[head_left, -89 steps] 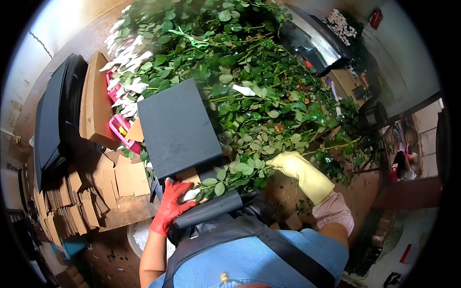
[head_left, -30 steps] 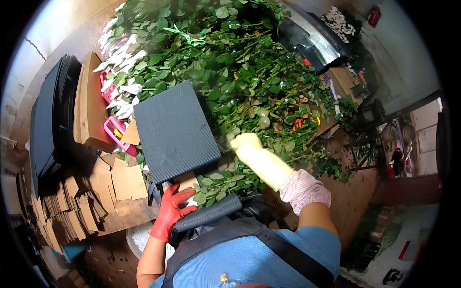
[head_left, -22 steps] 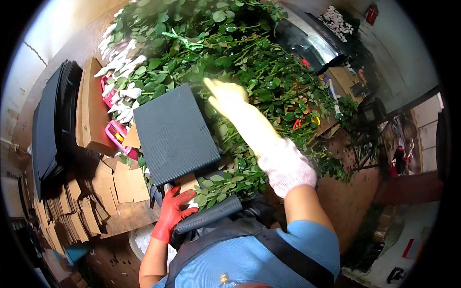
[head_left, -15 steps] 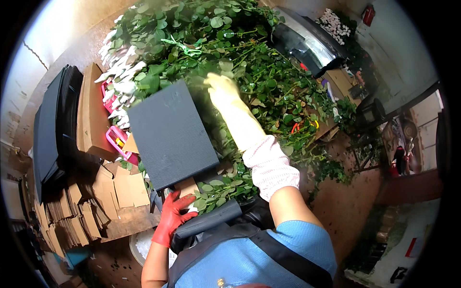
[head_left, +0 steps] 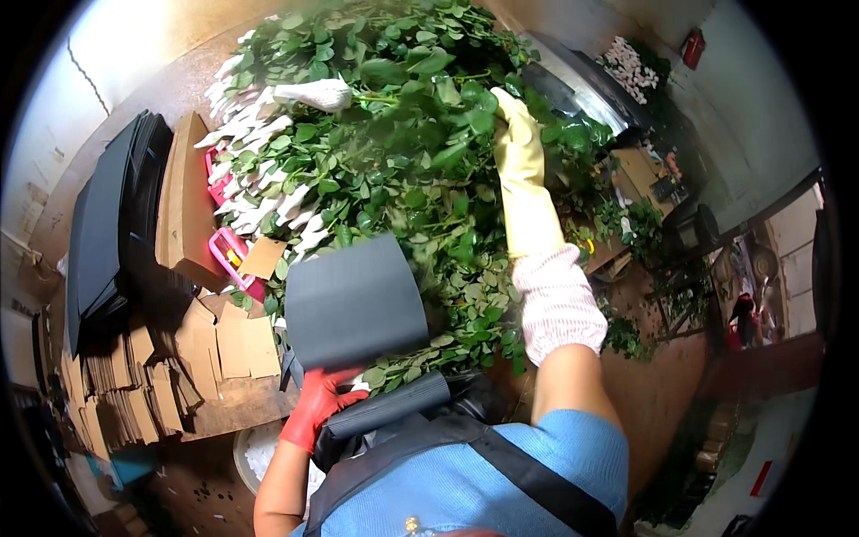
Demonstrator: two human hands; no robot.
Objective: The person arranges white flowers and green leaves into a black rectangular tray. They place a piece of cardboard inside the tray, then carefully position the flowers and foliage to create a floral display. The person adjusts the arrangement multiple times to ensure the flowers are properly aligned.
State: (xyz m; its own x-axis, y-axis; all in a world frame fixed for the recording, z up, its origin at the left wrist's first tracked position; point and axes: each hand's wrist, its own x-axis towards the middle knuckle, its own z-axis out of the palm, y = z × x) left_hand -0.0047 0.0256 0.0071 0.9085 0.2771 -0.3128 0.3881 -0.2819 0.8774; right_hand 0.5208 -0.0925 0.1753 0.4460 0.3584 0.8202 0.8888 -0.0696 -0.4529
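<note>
My right hand (head_left: 517, 134), in a long yellow glove, is raised over the leafy pile, fingers closed around a rose stem partly hidden by leaves. That rose's bud (head_left: 315, 94), in a white net sleeve, points left. My left hand (head_left: 322, 400), in a red glove, lies at the left end of a bundle of leafy stems (head_left: 416, 362) close to my body, thumb and forefinger apart. A dark corrugated sheet (head_left: 356, 304) bends upward beyond it and covers part of its fingers. A rolled dark corrugated edge (head_left: 389, 407) lies on the bundle's near side.
A big heap of rose stems (head_left: 376, 170) covers the table, its white-sleeved buds on the left. Dark sheets (head_left: 107, 233), a cardboard box (head_left: 183, 206), cardboard pieces (head_left: 148, 394) and a pink plastic holder (head_left: 231, 255) stand left. A dark machine-like object (head_left: 586, 80) sits far right.
My right hand has moved right and up and now has a rose, its bud lifted above the pile. The dark sheet has dropped nearer to me and curved; my left hand stays almost in place.
</note>
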